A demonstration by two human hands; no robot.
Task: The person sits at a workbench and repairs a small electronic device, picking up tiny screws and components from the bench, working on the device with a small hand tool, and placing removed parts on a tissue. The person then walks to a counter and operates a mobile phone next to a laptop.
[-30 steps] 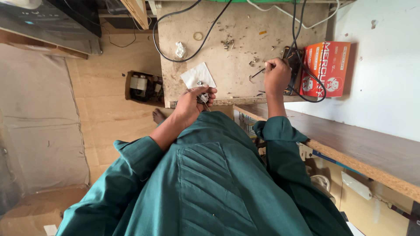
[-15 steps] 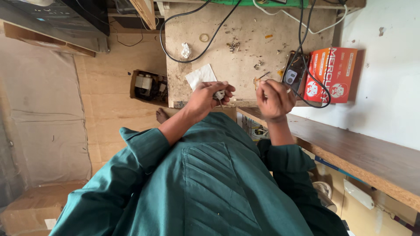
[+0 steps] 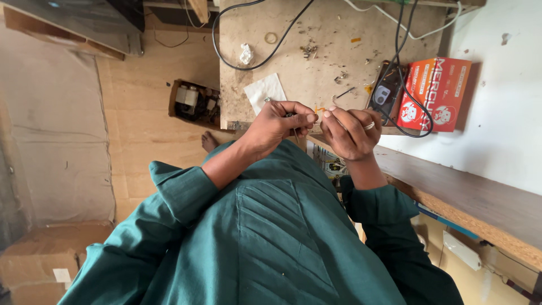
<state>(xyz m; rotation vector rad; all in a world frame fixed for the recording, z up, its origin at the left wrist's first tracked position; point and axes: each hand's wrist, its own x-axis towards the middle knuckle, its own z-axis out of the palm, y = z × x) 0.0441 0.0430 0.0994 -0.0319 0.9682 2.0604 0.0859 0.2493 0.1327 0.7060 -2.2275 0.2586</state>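
My left hand (image 3: 280, 121) is closed around a small thin metal tool (image 3: 294, 134); one end shows at the knuckles and the other hangs below the fingers. My right hand (image 3: 351, 131), with a ring on one finger, is curled, and its thumb and forefinger pinch a tiny piece that is too small to identify. The fingertips of both hands meet just above the near edge of a worn wooden workbench (image 3: 316, 73). Both arms are in dark green sleeves.
On the bench lie a white paper sheet (image 3: 263, 90), a black cable (image 3: 271, 53), a black handheld device (image 3: 385, 93) and a red carton (image 3: 437, 93). An open box of parts (image 3: 192, 101) sits on the floor, and a brown shelf (image 3: 480, 195) runs along the right.
My right hand left the black device by the red carton and came back to meet my left hand. My left hand shifted slightly right and stayed closed.
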